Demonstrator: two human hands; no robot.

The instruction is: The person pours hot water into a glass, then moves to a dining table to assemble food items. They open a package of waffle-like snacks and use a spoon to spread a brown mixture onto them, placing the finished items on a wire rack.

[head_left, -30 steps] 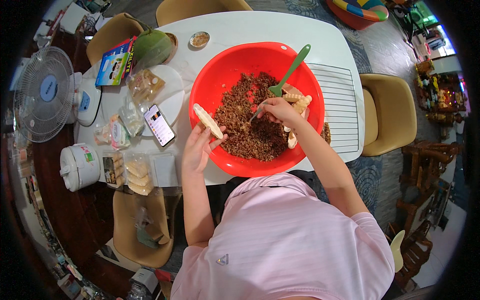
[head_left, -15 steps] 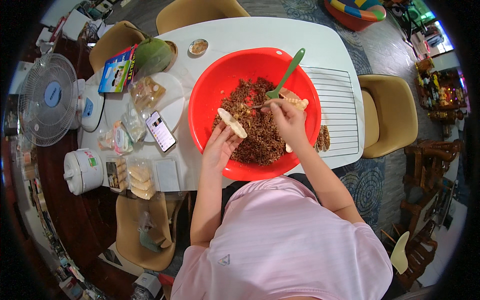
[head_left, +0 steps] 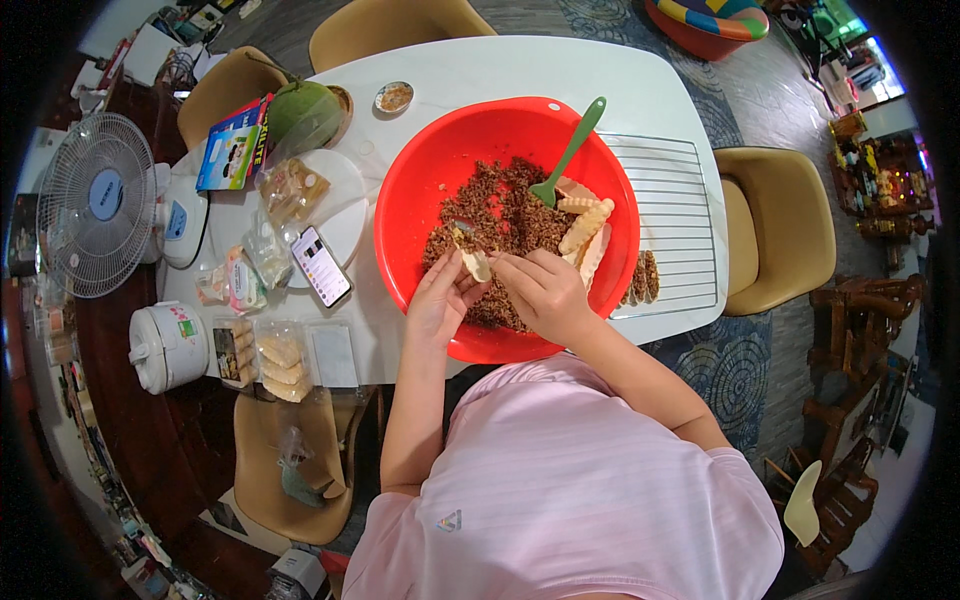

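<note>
A big red bowl (head_left: 420,170) on the white table (head_left: 470,80) holds a brown crumbly filling (head_left: 500,215), a green spoon (head_left: 572,148) and several pale ridged pastry shells (head_left: 583,222). Over the bowl's near side my left hand (head_left: 440,300) holds a pale pastry shell (head_left: 474,263). My right hand (head_left: 540,290) is right beside it, its fingertips pinched at the shell. A thin utensil seems to poke out between them, but I cannot tell what it is.
A wire rack (head_left: 672,215) to the right of the bowl carries a few filled brown pieces (head_left: 644,276). At the left lie a phone (head_left: 321,266), bags of pastry shells (head_left: 280,356), a green coconut (head_left: 304,115), a rice cooker (head_left: 165,345) and a fan (head_left: 95,200). Tan chairs (head_left: 775,225) surround the table.
Both hands have drawn back toward the bowl's near edge and come together. The shell in my left hand moved from the bowl's left side to its middle. My right hand left the far side.
</note>
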